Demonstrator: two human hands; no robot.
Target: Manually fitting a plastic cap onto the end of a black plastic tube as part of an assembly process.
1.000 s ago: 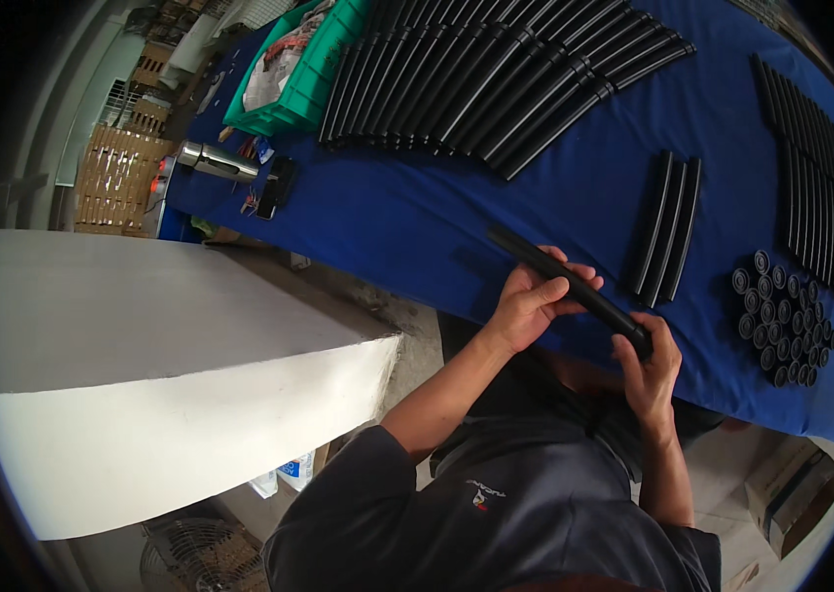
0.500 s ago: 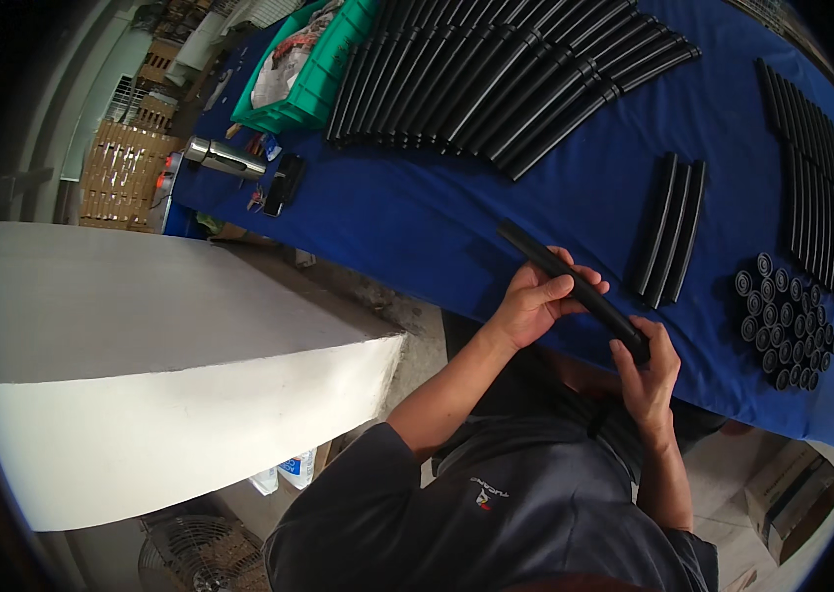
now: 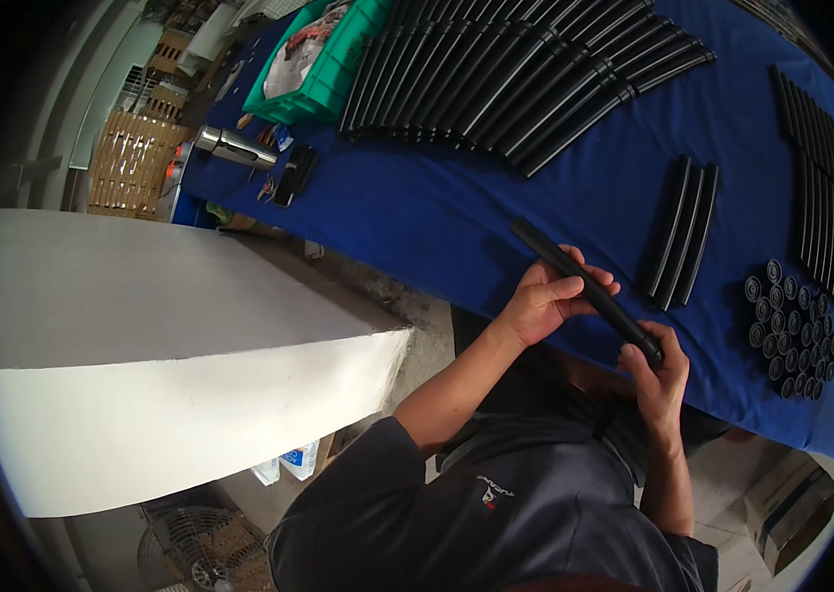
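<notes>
A black tube (image 3: 589, 290) lies slantwise in my two hands above the front edge of the blue-covered table. My left hand (image 3: 547, 299) is closed round its middle, thumb on top and fingertips showing on the far side. At the tube's near right end, my right hand (image 3: 663, 378) grips with thumb and fingers; a ring-like edge shows there. Three loose black tubes (image 3: 681, 235) rest side by side to the right of the held one. Farther right stands a cluster of small round black caps (image 3: 780, 323).
A fan of long black tubes (image 3: 496, 84) covers the table's far side. More thin tubes (image 3: 824, 197) lie at the right edge. At the far left are a green crate (image 3: 333, 74), a metal flask (image 3: 234, 147) and a phone (image 3: 294, 178). A white surface (image 3: 180, 306) stands left.
The whole view has shifted slightly. My right thumb has slid lower toward the tube's near end, so more of that end shows. My left hand keeps its grip.
</notes>
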